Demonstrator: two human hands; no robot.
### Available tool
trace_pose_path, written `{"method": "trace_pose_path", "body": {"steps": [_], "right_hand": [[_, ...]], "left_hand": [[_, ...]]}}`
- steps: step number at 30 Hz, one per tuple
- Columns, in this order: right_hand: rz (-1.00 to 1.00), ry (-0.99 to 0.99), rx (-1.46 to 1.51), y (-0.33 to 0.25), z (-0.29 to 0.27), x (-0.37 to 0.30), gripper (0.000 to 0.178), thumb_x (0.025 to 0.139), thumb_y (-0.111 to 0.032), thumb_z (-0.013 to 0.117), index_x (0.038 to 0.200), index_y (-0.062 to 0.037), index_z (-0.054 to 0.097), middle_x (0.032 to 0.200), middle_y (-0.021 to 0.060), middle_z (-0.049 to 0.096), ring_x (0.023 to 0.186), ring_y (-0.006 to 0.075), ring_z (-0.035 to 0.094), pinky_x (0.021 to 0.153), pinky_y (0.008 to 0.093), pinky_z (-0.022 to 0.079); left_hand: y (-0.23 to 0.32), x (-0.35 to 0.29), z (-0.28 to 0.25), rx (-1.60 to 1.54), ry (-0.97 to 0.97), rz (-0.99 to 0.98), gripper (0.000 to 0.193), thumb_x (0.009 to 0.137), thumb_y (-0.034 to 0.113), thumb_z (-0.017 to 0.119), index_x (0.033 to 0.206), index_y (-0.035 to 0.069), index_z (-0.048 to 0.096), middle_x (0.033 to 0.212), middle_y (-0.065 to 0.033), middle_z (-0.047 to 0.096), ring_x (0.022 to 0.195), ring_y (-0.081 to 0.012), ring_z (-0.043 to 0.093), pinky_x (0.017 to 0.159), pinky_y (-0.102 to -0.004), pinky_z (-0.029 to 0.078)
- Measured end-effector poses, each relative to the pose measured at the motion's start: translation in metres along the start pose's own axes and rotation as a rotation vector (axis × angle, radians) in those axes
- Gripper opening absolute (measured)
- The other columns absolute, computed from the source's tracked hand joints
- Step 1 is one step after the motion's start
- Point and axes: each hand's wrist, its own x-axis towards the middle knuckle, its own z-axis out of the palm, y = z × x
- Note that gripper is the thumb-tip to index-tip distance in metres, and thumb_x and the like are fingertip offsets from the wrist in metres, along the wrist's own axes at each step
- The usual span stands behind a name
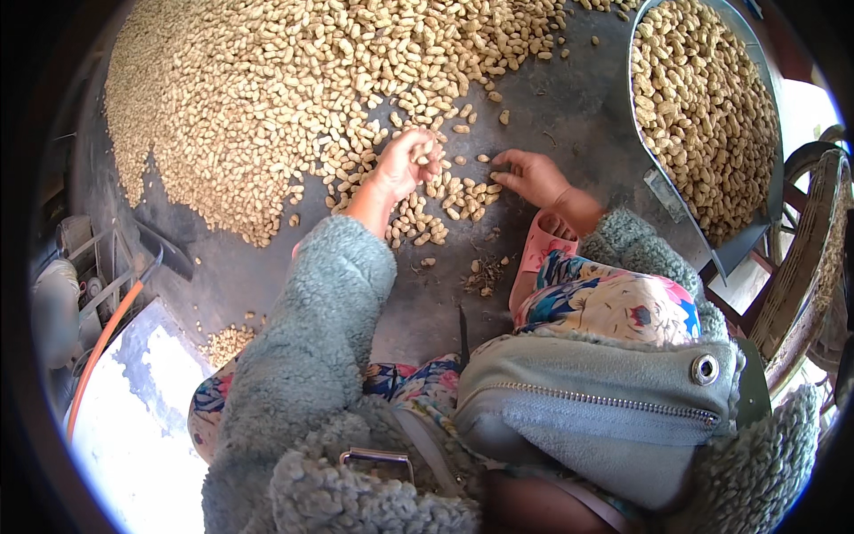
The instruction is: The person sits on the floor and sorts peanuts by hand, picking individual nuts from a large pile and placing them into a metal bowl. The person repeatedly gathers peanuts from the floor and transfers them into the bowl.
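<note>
At the near edge of a large heap of unshelled peanuts (pixel 267 98), my left hand (pixel 405 165) is curled with a few peanuts (pixel 421 157) showing between its fingers. My right hand (pixel 538 180) is low over the dark floor, its thumb and forefinger apart beside a small loose group of peanuts (pixel 463 198). Another little cluster of peanuts (pixel 416 222) lies just below my left hand. Nothing shows between the right hand's fingertips; its other fingers are partly hidden.
A metal scoop-shaped container (pixel 663 169) full of peanuts stands at the right. Plant debris (pixel 485 274) lies near my pink sandal (pixel 540 238). At the left are an orange-handled tool (pixel 102 343) and a small peanut pile (pixel 227 344). A wooden wheel-like frame (pixel 805 267) stands far right.
</note>
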Motion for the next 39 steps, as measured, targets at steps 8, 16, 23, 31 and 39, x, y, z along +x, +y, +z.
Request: {"method": "trace_pose_path", "body": {"steps": [8, 16, 23, 31, 39], "right_hand": [[0.241, -0.209, 0.813, 0.023, -0.024, 0.014, 0.012, 0.084, -0.017, 0.055, 0.085, -0.0089, 0.064, 0.083, 0.0001, 0.066, 0.07, 0.0113, 0.063, 0.054, 0.0256, 0.046], [-0.112, -0.029, 0.18, -0.002, 0.019, 0.012, 0.017, 0.085, -0.019, 0.063, 0.09, -0.0041, 0.071, 0.086, 0.01, 0.071, 0.079, 0.0222, 0.068, 0.073, 0.0326, 0.053], [-0.271, -0.01, -0.412, -0.028, 0.028, 0.017, 0.017, 0.084, -0.022, 0.062, 0.09, -0.0058, 0.065, 0.087, 0.0098, 0.067, 0.075, 0.0242, 0.067, 0.065, 0.0364, 0.052], [0.187, -0.165, 0.617, -0.004, -0.018, 0.006, 0.017, 0.086, -0.024, 0.063, 0.094, -0.0086, 0.062, 0.068, -0.0008, 0.058, 0.064, 0.008, 0.056, 0.052, 0.0237, 0.043], [-0.255, 0.016, -0.46, -0.003, 0.019, -0.009, 0.024, 0.083, -0.025, 0.064, 0.097, -0.0052, 0.06, 0.089, 0.0152, 0.066, 0.082, 0.0326, 0.065, 0.068, 0.0413, 0.052]], "left_hand": [[-0.048, -0.025, 0.024, 1.201, 0.15, 0.299, 0.017, 0.087, 0.026, 0.063, 0.098, 0.013, 0.065, 0.076, -0.0056, 0.066, 0.066, -0.0231, 0.064, 0.063, -0.036, 0.052], [-0.052, -0.02, 0.034, 1.046, 0.259, 0.312, 0.021, 0.087, 0.026, 0.065, 0.102, 0.011, 0.065, 0.081, -0.0076, 0.068, 0.069, -0.0194, 0.064, 0.061, -0.0331, 0.052], [-0.016, -0.037, 0.019, 0.213, 0.037, -0.124, 0.015, 0.091, 0.021, 0.053, 0.088, 0.007, 0.059, 0.072, -0.0011, 0.057, 0.051, -0.0095, 0.056, 0.041, -0.0195, 0.039], [-0.061, -0.021, 0.039, 1.605, 0.185, 0.359, 0.018, 0.087, 0.025, 0.059, 0.102, 0.016, 0.06, 0.089, -0.0116, 0.068, 0.078, -0.0355, 0.065, 0.069, -0.0464, 0.052], [-0.029, -0.018, 0.024, 0.309, -0.076, -0.168, 0.022, 0.094, 0.024, 0.047, 0.09, 0.007, 0.059, 0.071, -0.0033, 0.06, 0.054, -0.0119, 0.058, 0.043, -0.0214, 0.042]]}}
